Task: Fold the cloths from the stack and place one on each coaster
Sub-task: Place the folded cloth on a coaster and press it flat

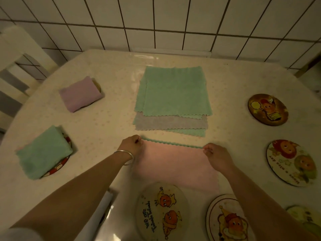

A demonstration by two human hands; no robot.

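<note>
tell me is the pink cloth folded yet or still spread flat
Mid-fold: the pink cloth lies flat while both hands pinch its far edge.

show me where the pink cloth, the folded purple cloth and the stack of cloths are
pink cloth (175,164), head view, its flat middle
folded purple cloth (79,94), head view, its top face
stack of cloths (173,91), head view, top green cloth

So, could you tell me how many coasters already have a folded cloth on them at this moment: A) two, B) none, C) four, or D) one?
A: at the table's left, a folded purple cloth and a folded green cloth each sit on a coaster, while both hands, left hand and right hand, pinch the pink cloth.
</note>
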